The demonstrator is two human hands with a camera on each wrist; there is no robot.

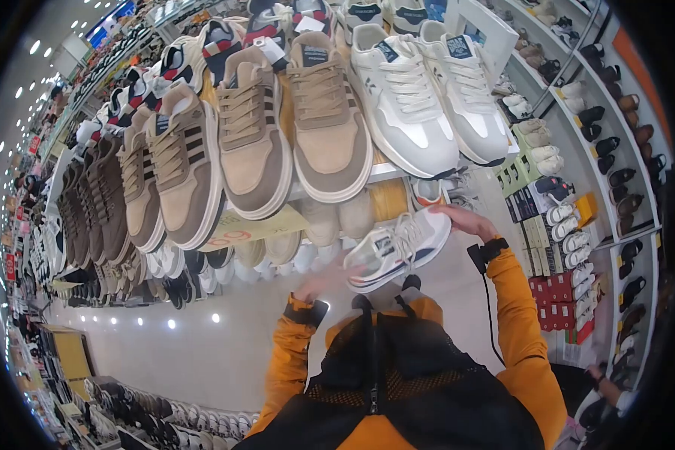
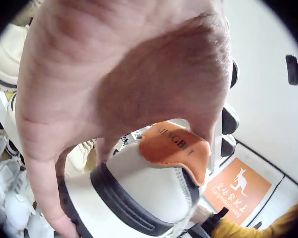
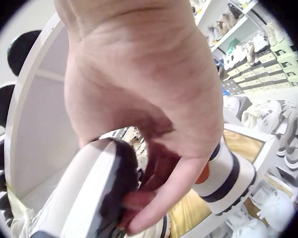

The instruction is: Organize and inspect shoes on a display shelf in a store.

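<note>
A white sneaker [image 1: 397, 251] with dark blue trim is held sideways below the display shelf. At its toe end, my right hand [image 1: 465, 219] grips it; in the right wrist view the fingers of that hand [image 3: 149, 89] curl round the toe and dark sole of the sneaker [image 3: 79, 183]. My left hand [image 1: 315, 286], blurred in the head view, is at the heel end. In the left wrist view this hand [image 2: 119, 74] spans the heel of the sneaker [image 2: 144, 183], thumb and fingers round its sides, by an orange heel tab [image 2: 174, 145].
Beige-brown sneakers [image 1: 330, 127] and white-grey sneakers [image 1: 405, 97] line the shelf just above my hands. More shoes hang below it. Stacked shoeboxes [image 1: 555, 292] and tall shoe racks [image 1: 615, 150] stand at the right. Part of another person [image 1: 607, 386] shows at lower right.
</note>
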